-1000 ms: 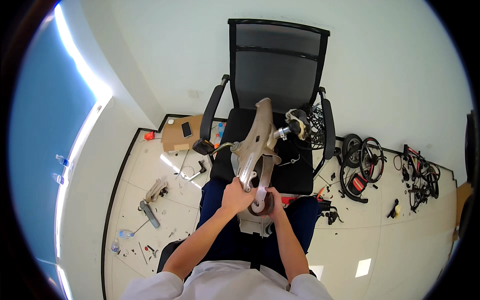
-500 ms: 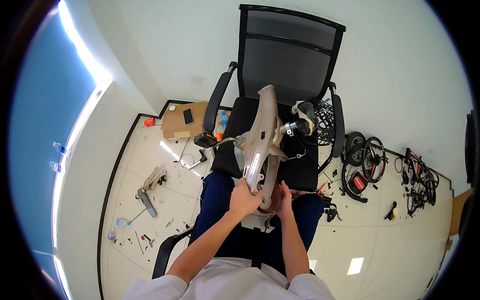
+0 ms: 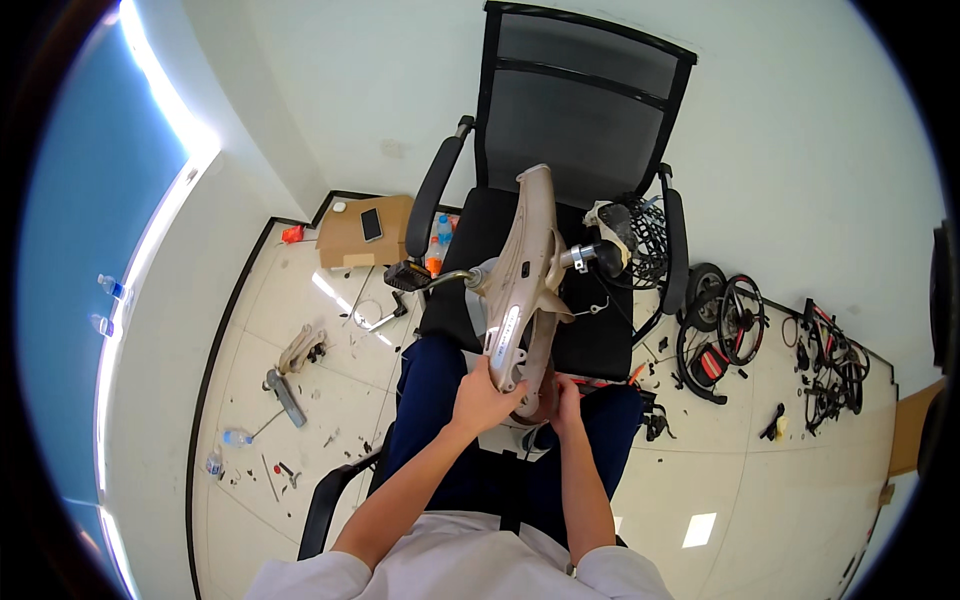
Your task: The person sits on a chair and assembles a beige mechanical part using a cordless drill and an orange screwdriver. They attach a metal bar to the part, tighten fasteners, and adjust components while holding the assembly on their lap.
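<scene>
A beige bicycle frame [image 3: 525, 255] leans lengthwise across a black office chair's seat, its lower end between my knees. My left hand [image 3: 484, 398] is closed around the left arm of that lower end. On the other side, my right hand [image 3: 567, 403] is closed at the frame's right arm, beside a reddish-brown curved part; its fingertips are partly hidden. A crank with a black pedal [image 3: 408, 275] sticks out left from the frame. A silver clamp [image 3: 577, 258] sits on a black-ended tube at its right.
Behind the frame rises the chair [image 3: 580, 115], with a black wire basket [image 3: 650, 240] on its seat. Tools and small parts, including a grey tool [image 3: 285, 398], lie on the left floor. Cardboard [image 3: 350, 240] holds a phone [image 3: 371, 225]. Wheels [image 3: 742, 320] and bike parts [image 3: 835, 360] lie right.
My right hand has shifted slightly down and inward along the frame's lower end. My left hand keeps its grip. The view has tilted a little.
</scene>
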`<state>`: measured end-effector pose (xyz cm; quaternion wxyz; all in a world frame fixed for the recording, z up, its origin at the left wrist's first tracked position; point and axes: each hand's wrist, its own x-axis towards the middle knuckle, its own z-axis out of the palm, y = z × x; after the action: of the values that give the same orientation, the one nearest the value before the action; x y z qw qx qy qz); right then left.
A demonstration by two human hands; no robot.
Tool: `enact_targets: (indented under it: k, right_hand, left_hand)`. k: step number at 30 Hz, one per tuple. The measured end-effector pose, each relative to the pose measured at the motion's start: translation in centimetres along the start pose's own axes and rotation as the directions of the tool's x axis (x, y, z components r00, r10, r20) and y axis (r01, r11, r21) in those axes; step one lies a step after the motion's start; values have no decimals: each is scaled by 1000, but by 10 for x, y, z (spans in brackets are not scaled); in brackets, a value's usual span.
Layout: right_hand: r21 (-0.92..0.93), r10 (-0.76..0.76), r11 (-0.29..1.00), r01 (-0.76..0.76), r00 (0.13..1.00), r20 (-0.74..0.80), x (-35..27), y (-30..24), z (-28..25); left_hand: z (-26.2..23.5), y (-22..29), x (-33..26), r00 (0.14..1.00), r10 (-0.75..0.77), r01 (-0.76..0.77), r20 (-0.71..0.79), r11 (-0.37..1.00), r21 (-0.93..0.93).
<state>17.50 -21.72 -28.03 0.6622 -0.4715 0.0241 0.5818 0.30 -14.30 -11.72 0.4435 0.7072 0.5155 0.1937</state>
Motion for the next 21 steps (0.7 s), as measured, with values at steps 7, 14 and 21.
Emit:
enact_targets:
  k: [7,14,21]
  right_hand:
    - [-432,-205,885,172,978,-31,-2,9,-4]
    - [-335,-289,914,230,947,-138,-2,0,-4]
    - [-56,-267,964,261,952,-148,-25,-29,6]
  left_hand:
    - [-2,-4,2,1000,-22,22,5,998,-63]
    - [-7,-6,7,999,-29,31,44,998,-48]
    - [-13,-34,4,958,16,166,285,781,-602]
